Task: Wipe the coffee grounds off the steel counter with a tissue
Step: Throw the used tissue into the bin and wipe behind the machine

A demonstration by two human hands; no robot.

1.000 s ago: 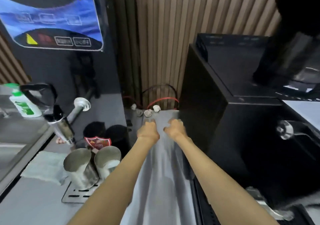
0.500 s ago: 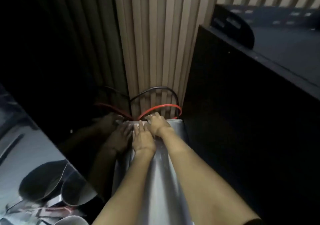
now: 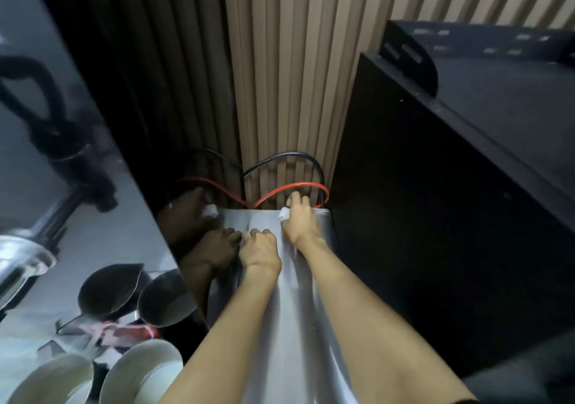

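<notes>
The right hand (image 3: 300, 221) squeezes a white tissue (image 3: 283, 214) against the far steel counter (image 3: 249, 221) to rub it clean, while the left hand (image 3: 259, 249), curled tight and empty, leans there.

The table (image 3: 298, 325) is plain silvery grey steel. At its far edge a white tissue (image 3: 283, 214) shows, with a red cable (image 3: 289, 187) and a black cable (image 3: 280, 157) looping behind it. The wall (image 3: 286, 76) is beige with vertical slats. The machine (image 3: 451, 185) on the right is matt black, and two cups (image 3: 140, 372) at the left edge are white.
</notes>
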